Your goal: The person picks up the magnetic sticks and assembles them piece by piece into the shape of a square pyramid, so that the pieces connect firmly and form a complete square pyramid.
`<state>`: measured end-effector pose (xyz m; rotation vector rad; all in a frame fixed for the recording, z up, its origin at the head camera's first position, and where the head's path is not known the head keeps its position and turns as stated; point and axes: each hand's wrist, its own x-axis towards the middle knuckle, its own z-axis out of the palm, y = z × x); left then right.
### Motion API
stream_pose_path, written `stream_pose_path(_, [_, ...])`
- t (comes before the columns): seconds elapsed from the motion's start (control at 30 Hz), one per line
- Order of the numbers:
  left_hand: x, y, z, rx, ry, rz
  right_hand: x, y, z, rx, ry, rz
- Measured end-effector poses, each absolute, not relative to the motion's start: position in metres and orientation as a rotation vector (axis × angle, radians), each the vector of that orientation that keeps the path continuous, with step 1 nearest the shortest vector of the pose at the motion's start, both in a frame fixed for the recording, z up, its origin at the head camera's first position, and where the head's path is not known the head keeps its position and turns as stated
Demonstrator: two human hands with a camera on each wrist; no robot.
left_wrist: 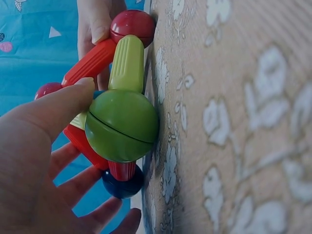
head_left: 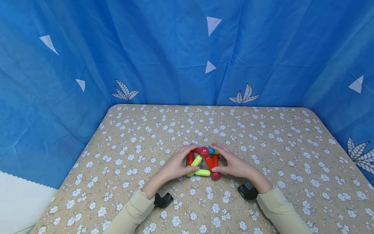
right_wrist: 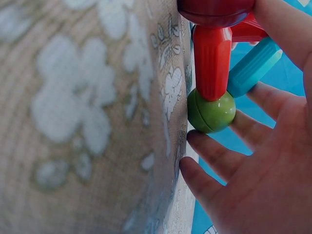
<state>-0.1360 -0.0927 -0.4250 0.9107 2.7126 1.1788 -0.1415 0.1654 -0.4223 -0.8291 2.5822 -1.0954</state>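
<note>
A pyramid-like frame of magnetic building sticks and balls stands on the table, with a red ball (head_left: 204, 151) at its top. My left hand (head_left: 175, 165) grips its left side, thumb by the green ball (left_wrist: 122, 124) and fingers reaching toward the dark blue ball (left_wrist: 123, 183) behind. On the other side, my right hand (head_left: 235, 164) holds the frame, its thumb at the front red ball (head_left: 215, 175). Its fingers spread around the rear green ball (right_wrist: 212, 111) and the light blue stick (right_wrist: 254, 67). A yellow-green stick (head_left: 203, 172) joins the two front balls.
A tan cloth with white flowers covers the table (head_left: 280, 156). Blue curtain (head_left: 175, 48) hangs behind it and along both sides. Black wrist mounts (head_left: 163, 200) sit under both wrists. Something white (head_left: 23, 198) shows beyond the left table edge.
</note>
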Motion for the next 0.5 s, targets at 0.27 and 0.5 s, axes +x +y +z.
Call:
stream_pose_path(0.27, [-0.1367, -0.0940, -0.4245, 0.928, 2.705, 1.157, -0.1423, 0.1650, -0.4221, -0.826, 2.571, -1.102])
stream_pose_path(0.5, [-0.1357, -0.0965, -0.4260, 0.941, 2.686, 1.133, -0.1406, 0.1658, -0.4238, -0.820, 2.570, -1.101])
